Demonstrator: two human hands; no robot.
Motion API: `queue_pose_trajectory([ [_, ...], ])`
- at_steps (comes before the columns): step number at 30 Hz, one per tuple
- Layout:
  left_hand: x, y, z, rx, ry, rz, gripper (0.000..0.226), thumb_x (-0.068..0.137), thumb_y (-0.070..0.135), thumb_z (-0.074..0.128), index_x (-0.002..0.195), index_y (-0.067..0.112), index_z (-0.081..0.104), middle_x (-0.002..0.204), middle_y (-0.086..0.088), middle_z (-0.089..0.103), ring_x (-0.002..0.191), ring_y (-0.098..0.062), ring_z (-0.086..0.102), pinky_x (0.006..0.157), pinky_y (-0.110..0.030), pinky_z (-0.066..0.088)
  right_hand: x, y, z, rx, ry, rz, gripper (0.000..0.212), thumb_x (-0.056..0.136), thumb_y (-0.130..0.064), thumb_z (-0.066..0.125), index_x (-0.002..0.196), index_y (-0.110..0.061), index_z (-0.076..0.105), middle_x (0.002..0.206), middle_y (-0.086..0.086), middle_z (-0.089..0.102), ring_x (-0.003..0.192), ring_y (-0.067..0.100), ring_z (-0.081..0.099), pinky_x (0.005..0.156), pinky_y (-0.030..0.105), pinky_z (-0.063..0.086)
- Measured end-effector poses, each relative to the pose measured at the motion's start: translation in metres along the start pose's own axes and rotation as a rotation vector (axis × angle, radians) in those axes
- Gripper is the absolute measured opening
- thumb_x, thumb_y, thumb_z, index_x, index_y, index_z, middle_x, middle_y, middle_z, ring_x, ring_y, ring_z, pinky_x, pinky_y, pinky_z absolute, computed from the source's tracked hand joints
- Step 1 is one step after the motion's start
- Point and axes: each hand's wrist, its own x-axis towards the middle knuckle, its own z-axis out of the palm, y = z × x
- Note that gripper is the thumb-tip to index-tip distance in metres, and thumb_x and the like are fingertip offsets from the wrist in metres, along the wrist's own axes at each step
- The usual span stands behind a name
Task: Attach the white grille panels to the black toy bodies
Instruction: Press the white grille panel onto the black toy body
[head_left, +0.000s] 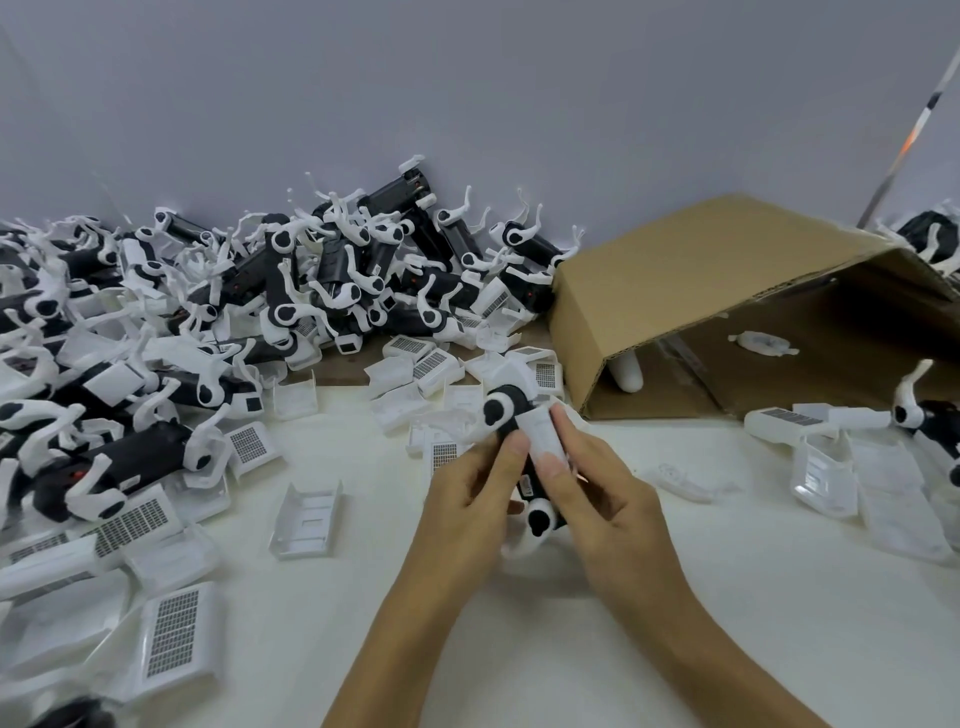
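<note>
Both grips pinching black toy body (511, 410), left hand (467, 512), right hand (597, 499), white panel (540, 434) under thumbs

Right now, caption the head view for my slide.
Both hands press a white panel onto a black toy body beside piled parts.

Smooth, seemingly plastic grille panels (174, 631); matt corrugated cardboard box (691, 270); matt tabletop (753, 597).

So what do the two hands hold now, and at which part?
Both hands hold one black toy body. The left hand grips its left side; the right hand pinches the white panel against its top.
</note>
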Motion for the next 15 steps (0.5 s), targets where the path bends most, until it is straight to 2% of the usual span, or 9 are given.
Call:
queue_pose_trajectory([
  [2,-0.003,0.002,0.003,0.001,-0.028,0.006,0.038,0.096,0.057,0.048,0.124,0.039,0.066,0.118,0.014,0.072,0.112,-0.003,0.067,0.097,-0.03,0.054,-0.002,0.0,0.003,-0.068,-0.04,-0.024,0.047,0.09,-0.041,0.059,0.135,-0.047,0.048,0.129,-0.029,0.061,0.126,-0.004,0.055,0.103,0.014,0.044],
  [4,-0.005,0.004,0.005,-0.014,-0.042,0.033,0.038,0.092,0.067,0.052,0.121,0.047,0.065,0.118,0.019,0.069,0.109,0.004,0.065,0.085,-0.017,0.055,-0.004,-0.001,0.004,-0.064,-0.058,-0.076,0.039,0.099,-0.036,0.057,0.138,-0.04,0.051,0.134,-0.026,0.059,0.131,-0.003,0.051,0.105,0.014,0.041],
  [6,-0.005,0.006,0.004,-0.011,-0.008,0.052,0.044,0.082,0.066,0.064,0.115,0.039,0.069,0.105,0.013,0.074,0.095,0.0,0.07,0.069,-0.012,0.053,-0.006,-0.002,0.002,0.018,-0.034,-0.135,0.034,0.1,-0.021,0.053,0.131,-0.029,0.063,0.133,-0.017,0.064,0.131,0.004,0.055,0.104,0.017,0.044],
  [8,-0.002,0.007,0.001,-0.059,0.065,0.065,0.04,0.078,0.053,0.08,0.108,0.027,0.075,0.098,0.008,0.078,0.09,-0.006,0.073,0.07,-0.015,0.054,-0.004,-0.006,-0.001,0.089,0.047,-0.145,0.03,0.095,-0.018,0.055,0.121,-0.023,0.07,0.122,-0.01,0.072,0.12,0.009,0.064,0.095,0.017,0.05],
  [10,0.0,0.008,-0.002,-0.148,0.094,0.074,0.038,0.073,0.037,0.082,0.105,0.018,0.077,0.1,0.001,0.079,0.097,-0.015,0.075,0.079,-0.022,0.058,0.002,-0.01,-0.006,0.172,0.168,-0.067,0.021,0.093,-0.028,0.069,0.112,-0.02,0.07,0.107,-0.006,0.077,0.105,0.011,0.071,0.083,0.017,0.054],
  [11,0.0,0.008,-0.003,-0.168,0.078,0.071,0.039,0.072,0.035,0.08,0.105,0.015,0.078,0.102,-0.002,0.079,0.099,-0.019,0.075,0.083,-0.027,0.059,0.004,-0.012,-0.007,0.177,0.197,-0.013,0.026,0.088,-0.036,0.072,0.11,-0.022,0.07,0.102,-0.006,0.077,0.1,0.012,0.072,0.079,0.017,0.056],
  [13,-0.002,0.007,-0.003,-0.166,0.003,0.083,0.034,0.076,0.032,0.079,0.105,0.015,0.079,0.104,-0.005,0.078,0.101,-0.023,0.074,0.088,-0.035,0.06,0.007,-0.011,-0.01,0.111,0.128,0.085,0.035,0.08,-0.049,0.064,0.102,-0.024,0.075,0.096,-0.002,0.078,0.095,0.017,0.074,0.075,0.026,0.06],
  [15,-0.003,0.008,-0.003,-0.15,-0.043,0.104,0.027,0.081,0.031,0.077,0.103,0.015,0.08,0.102,-0.008,0.078,0.1,-0.025,0.074,0.087,-0.036,0.06,0.005,-0.012,-0.008,0.08,0.047,0.132,0.043,0.081,-0.056,0.058,0.092,-0.02,0.079,0.091,0.006,0.078,0.09,0.024,0.074,0.079,0.042,0.061],
])
